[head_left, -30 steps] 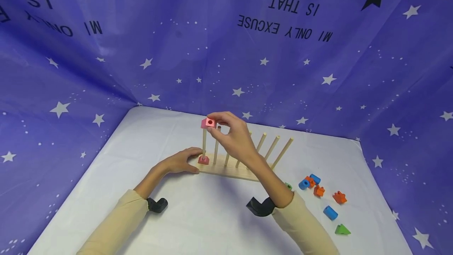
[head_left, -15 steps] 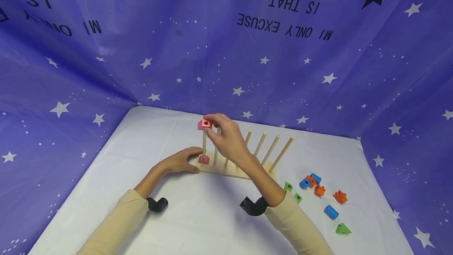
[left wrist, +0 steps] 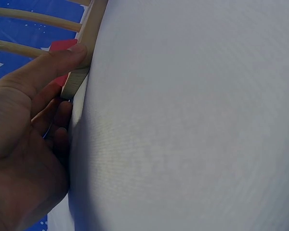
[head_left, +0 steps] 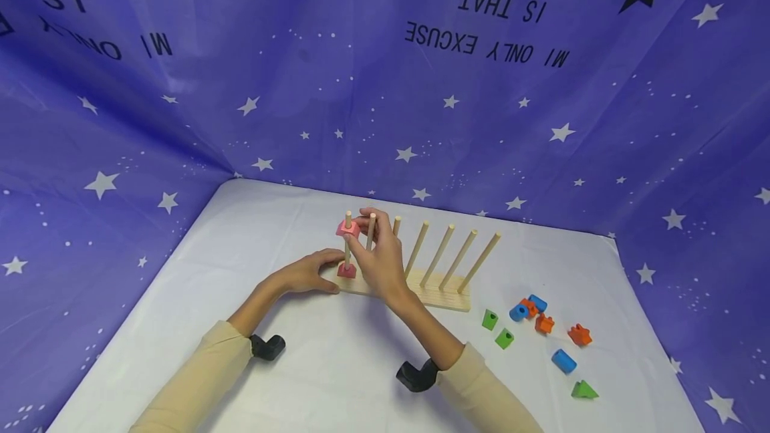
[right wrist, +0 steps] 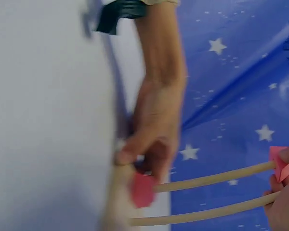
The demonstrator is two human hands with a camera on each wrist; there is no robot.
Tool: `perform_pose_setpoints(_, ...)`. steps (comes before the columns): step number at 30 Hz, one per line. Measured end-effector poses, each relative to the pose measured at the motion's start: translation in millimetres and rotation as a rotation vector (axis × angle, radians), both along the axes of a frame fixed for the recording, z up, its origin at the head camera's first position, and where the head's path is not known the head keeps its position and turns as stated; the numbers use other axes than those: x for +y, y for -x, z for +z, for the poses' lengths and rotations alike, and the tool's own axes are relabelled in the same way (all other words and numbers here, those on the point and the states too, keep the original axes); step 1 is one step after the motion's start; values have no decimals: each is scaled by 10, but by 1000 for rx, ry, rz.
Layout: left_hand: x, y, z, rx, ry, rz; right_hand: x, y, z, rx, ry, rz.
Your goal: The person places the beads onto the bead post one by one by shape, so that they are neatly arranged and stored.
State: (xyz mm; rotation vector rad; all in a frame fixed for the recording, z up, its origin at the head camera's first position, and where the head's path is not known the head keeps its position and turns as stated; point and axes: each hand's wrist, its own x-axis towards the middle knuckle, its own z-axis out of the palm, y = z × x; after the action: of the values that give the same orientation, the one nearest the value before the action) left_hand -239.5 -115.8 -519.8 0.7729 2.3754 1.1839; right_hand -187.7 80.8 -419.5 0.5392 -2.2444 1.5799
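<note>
Now your right grip (head_left: 381,260) was pinching the pink block (head_left: 348,228) around the upright end peg (head_left: 347,250), just under its tip, above the red block (head_left: 346,271), while your left grip (head_left: 309,273) held the wooden base (head_left: 446,296).

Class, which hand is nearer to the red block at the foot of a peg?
Left: the left hand grips the wooden base just beside the red block; the right hand is farther up, pinching the pink block near the top of the peg.

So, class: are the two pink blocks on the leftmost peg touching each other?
Apart. The head view shows a bare stretch of that peg between the upper block and the lower block.
</note>
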Motion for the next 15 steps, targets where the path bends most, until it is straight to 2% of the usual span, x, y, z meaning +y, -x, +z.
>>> perform_pose_setpoints(9, -11, -5, 0, -11, -26, 2, -15, 10, -606, -261, 54, -25)
perform_pose_setpoints(15, -10, 1, -19, 14, -15, 0, 0, 21, -890, -310, 7, -2)
